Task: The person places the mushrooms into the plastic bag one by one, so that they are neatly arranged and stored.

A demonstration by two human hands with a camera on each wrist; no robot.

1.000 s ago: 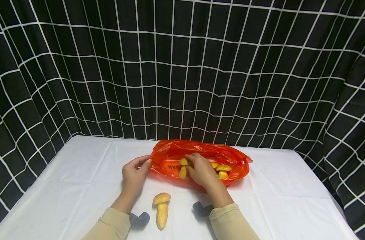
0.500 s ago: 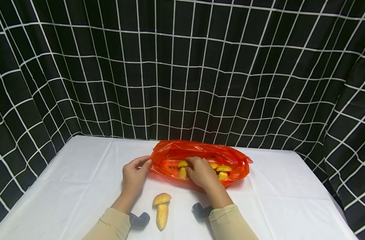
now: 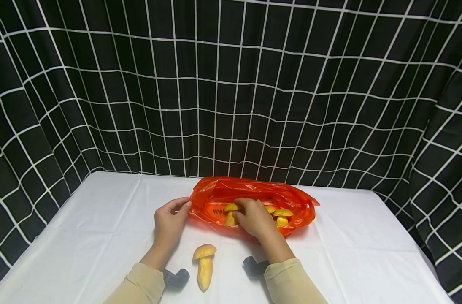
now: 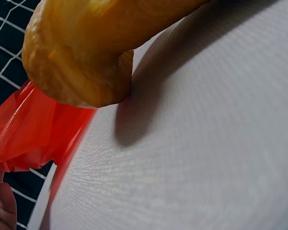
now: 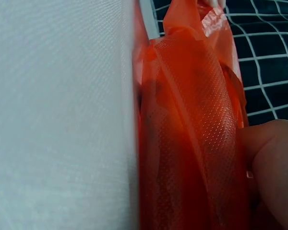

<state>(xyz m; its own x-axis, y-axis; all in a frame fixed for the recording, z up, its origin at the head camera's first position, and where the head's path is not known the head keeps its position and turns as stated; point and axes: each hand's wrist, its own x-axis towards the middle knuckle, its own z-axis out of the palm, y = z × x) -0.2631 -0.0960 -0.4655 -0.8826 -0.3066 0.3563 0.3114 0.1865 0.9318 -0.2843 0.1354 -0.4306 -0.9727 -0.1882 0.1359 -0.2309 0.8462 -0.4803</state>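
Note:
An orange-red plastic bag (image 3: 249, 185) lies on its side at the back of the table, its mouth spread open toward me. My left hand (image 3: 171, 221) pinches the left edge of the bag's mouth between thumb and fingers. Inside the bag, my right hand (image 3: 255, 217) grips a yellow mushroom (image 3: 231, 215) with its cap up. To the right of that hand, more yellow mushrooms (image 3: 282, 216) sit in the bag, partly hidden by the wrist. Another mushroom (image 3: 205, 268), paler, lies on the table between my forearms and looms large in the left wrist view.
A white cloth (image 3: 360, 240) covers the table. Behind and at both sides hangs a black curtain (image 3: 231, 93) with white grid lines. Dark grey wrist devices (image 3: 176, 278) show at both sleeves. In the right wrist view the bag's wall (image 5: 192, 120) fills the middle.
My right hand has lowered the mushroom slightly within the bag and has stayed there since. The left hand has kept its place at the bag's edge.

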